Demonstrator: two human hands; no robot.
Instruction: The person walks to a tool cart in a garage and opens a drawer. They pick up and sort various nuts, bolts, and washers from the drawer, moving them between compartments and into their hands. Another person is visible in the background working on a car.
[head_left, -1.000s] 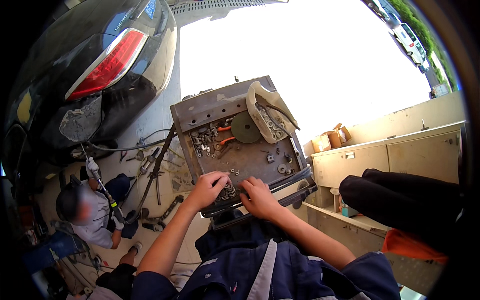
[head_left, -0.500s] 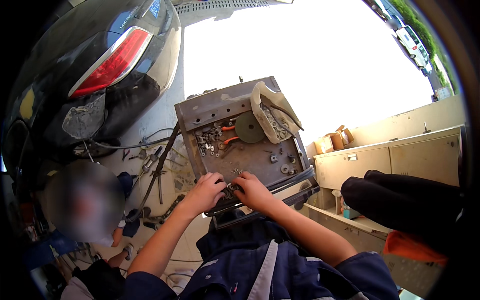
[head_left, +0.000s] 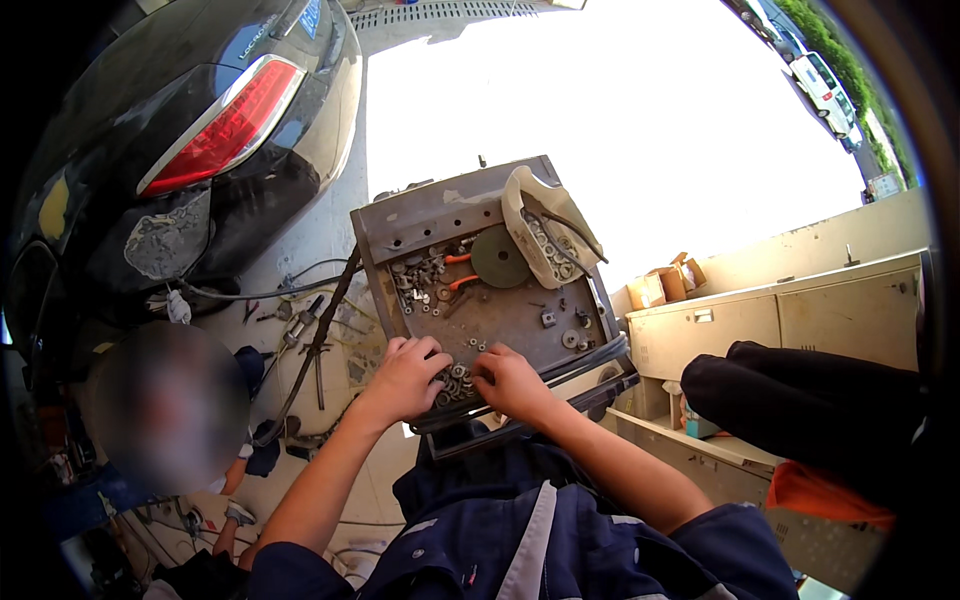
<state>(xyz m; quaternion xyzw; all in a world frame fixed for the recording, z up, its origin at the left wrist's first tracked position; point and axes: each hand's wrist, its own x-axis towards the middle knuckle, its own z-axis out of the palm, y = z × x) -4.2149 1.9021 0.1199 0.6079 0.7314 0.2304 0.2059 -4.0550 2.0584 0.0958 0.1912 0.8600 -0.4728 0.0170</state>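
At the near edge of a grey metal tray [head_left: 400, 233], a small heap of washers and nuts [head_left: 457, 383] lies between my two hands. My left hand [head_left: 408, 380] rests at the heap's left side, its fingers curled down to the metal pieces. On the other side, my right hand [head_left: 512, 384] is closed, thumb and fingertips drawn together at the heap's edge. Anything small inside either hand is hidden. A few loose nuts [head_left: 478, 344] lie just beyond the heap.
Farther back in the tray are a dark round disc [head_left: 500, 257], orange-handled pliers [head_left: 460, 281], scattered bolts [head_left: 415, 280] and a cut plastic container [head_left: 540, 235] of washers. A dark car [head_left: 210, 130] stands left, with a person [head_left: 170, 410] low beside it. Cabinets [head_left: 710, 330] line the right.
My hands have drawn slightly apart, and more of the heap of washers and nuts now shows between them. The person at the left has shifted a leg.
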